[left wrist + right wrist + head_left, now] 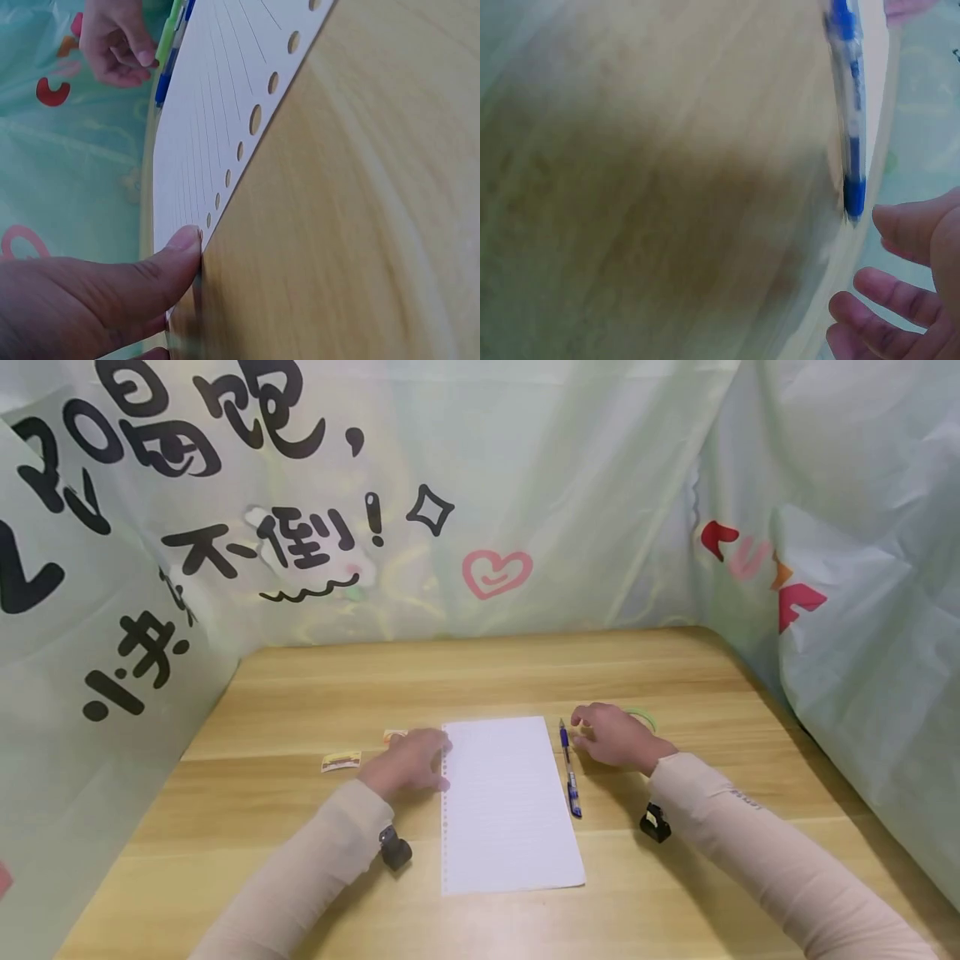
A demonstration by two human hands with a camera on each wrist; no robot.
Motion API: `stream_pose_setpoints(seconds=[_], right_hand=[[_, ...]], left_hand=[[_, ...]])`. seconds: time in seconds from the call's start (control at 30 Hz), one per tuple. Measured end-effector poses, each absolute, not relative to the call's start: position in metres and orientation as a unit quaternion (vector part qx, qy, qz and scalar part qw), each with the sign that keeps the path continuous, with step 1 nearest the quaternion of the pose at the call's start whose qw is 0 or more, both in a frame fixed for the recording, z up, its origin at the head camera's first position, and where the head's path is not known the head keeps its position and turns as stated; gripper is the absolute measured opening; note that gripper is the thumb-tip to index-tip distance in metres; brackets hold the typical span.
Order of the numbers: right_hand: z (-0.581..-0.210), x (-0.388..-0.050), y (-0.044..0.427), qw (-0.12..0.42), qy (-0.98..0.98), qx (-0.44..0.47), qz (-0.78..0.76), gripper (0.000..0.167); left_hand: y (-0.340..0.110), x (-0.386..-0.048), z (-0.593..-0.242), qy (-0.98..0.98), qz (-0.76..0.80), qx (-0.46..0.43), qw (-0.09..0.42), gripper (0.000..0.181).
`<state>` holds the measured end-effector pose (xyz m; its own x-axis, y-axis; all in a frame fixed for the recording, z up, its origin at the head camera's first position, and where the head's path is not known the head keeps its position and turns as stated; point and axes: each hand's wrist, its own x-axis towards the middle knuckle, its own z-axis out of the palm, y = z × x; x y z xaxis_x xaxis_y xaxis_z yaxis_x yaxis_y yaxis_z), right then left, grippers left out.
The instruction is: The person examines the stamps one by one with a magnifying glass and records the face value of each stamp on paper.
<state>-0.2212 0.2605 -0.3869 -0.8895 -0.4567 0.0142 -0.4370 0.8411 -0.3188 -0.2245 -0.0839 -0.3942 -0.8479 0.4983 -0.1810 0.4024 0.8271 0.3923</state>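
A lined white sheet (502, 810) with punched holes along its left edge lies flat on the wooden table. My left hand (408, 762) touches that edge near the top; in the left wrist view the thumb of the left hand (112, 296) rests on the holed border. Right of the sheet lies a blue pen (570, 772), also seen in the right wrist view as a clear-barrelled pen (851, 112). Just right of its tip, my right hand (618, 737) hovers with relaxed, parted fingers and nothing in them. A green ring-like object (643, 718) shows partly behind it.
Two small printed paper pieces lie left of the sheet, one whole piece (341, 762) and one piece (395, 735) partly behind my left hand. Pale printed curtains (600, 510) stand around the table (300, 685) at the back and sides.
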Motion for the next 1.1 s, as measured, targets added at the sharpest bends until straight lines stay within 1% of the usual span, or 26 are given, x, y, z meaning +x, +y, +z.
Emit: stream_pose_setpoints(seconds=[0.2, 0.33, 0.5, 0.57, 0.7, 0.8, 1.03, 1.1], right_hand=[[-0.397, -0.218, 0.254, 0.014, 0.956, -0.268, -0.117, 0.025], [-0.405, -0.215, 0.252, 0.001, 0.950, -0.297, -0.099, 0.025], [-0.408, -0.218, 0.250, -0.043, 0.939, -0.333, -0.072, 0.025], [-0.406, -0.220, 0.250, -0.052, 0.936, -0.343, -0.062, 0.025], [-0.402, -0.222, 0.251, -0.043, 0.935, -0.349, -0.056, 0.023], [-0.401, -0.222, 0.253, -0.032, 0.937, -0.344, -0.052, 0.023], [-0.399, -0.223, 0.255, -0.004, 0.946, -0.320, -0.059, 0.025], [-0.399, -0.224, 0.256, 0.006, 0.947, -0.315, -0.059, 0.024]], left_hand=[[-0.084, -0.223, -0.398, 0.945, 0.173, 0.242, 0.135, 0.060], [-0.083, -0.223, -0.403, 0.946, 0.163, 0.244, 0.138, 0.053], [-0.082, -0.225, -0.403, 0.949, 0.157, 0.237, 0.134, 0.051], [-0.081, -0.226, -0.401, 0.951, 0.155, 0.234, 0.132, 0.055], [-0.080, -0.227, -0.399, 0.952, 0.150, 0.231, 0.134, 0.059], [-0.080, -0.227, -0.399, 0.952, 0.147, 0.233, 0.135, 0.057], [-0.080, -0.229, -0.398, 0.949, 0.149, 0.238, 0.141, 0.038], [-0.080, -0.229, -0.397, 0.948, 0.152, 0.238, 0.145, 0.036]])
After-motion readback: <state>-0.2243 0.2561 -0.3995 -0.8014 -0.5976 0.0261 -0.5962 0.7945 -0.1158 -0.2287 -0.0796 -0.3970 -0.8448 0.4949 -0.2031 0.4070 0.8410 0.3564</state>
